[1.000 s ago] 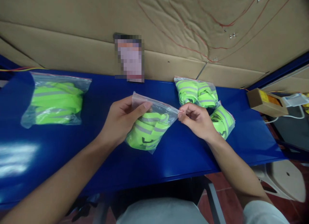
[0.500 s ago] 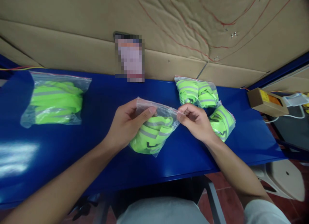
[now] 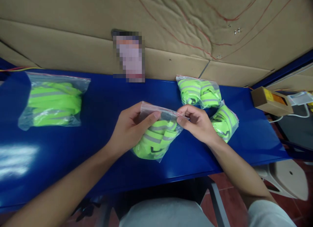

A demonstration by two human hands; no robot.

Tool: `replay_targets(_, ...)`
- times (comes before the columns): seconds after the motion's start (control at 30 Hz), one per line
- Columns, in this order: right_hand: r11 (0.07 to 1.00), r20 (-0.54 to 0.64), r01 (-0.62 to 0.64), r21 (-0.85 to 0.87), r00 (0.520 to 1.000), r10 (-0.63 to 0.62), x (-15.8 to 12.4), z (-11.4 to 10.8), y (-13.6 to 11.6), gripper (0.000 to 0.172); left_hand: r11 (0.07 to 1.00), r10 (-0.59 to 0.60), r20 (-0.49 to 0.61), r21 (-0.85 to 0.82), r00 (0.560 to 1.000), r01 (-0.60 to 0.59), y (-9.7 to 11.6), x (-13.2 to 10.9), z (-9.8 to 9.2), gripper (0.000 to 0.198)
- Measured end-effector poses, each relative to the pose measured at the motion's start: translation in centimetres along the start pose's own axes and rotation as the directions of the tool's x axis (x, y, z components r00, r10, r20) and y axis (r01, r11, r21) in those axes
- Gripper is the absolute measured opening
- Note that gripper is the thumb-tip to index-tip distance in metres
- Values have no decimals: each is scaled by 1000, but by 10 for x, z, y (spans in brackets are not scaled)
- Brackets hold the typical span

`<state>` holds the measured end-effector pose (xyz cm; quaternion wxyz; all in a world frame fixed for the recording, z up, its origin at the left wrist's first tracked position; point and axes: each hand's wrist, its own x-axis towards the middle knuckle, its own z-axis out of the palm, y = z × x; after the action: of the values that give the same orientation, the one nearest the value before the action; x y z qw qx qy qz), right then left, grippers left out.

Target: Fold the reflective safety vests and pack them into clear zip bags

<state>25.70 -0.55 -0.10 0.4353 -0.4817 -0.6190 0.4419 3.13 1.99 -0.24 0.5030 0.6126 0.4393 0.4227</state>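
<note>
"As the held bag (image 3: pixel 160 135) is over the counter (image 3: pixel 63 148), what grips it?"

"The left hand (image 3: pixel 129 129) pinches its top edge; the right hand (image 3: pixel 197 122), its right corner."

"How far along?"

"The green bundle (image 3: pixel 154 144) is inside; whether any of the seal strip (image 3: pixel 163 109) remains unfastened, I can't tell."

"Any others packed?"

"3, apparently finished: the wide bag (image 3: pixel 55 103) left of the held bag, the double bag (image 3: pixel 198 92) and the partly hidden bag (image 3: pixel 226 119) right of it."

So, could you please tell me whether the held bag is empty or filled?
Filled: grey-striped green material shows through the clear bag held by the left hand and right hand.
</note>
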Motion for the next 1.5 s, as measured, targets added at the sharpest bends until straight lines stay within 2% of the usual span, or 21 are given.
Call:
replay_targets(0.2,1000,6,-21,3,1000,21,2,2,-1,22,1000,-19,39,-3,999,19,2,-2,4,24)
replay_targets(0.57,1000,65,-6,19,998,4,0,2,2,14,1000,4,99,9,995,-5,1,-3,6,20)
replay_targets(0.97,1000,75,20,21,997,-21,-1,8,2,10,996,92,169,-32,981,-88,-11,-3,13,14)
replay_targets(1.17,999,78,36,-17,996,-35,-3,10,1,8,998,64,195,-26,979,-61,-13,-6,15,16)
replay_targets(1.37,996,67,30,-85,997,-24,-5,11,3,9,990,112,152,72,982,-124,-11,-7,17,18)
replay_targets(1.5,993,61,53,-110,997,-46,-7,12,3,10,986,133,166,78,977,-147,-13,-9,17,20)
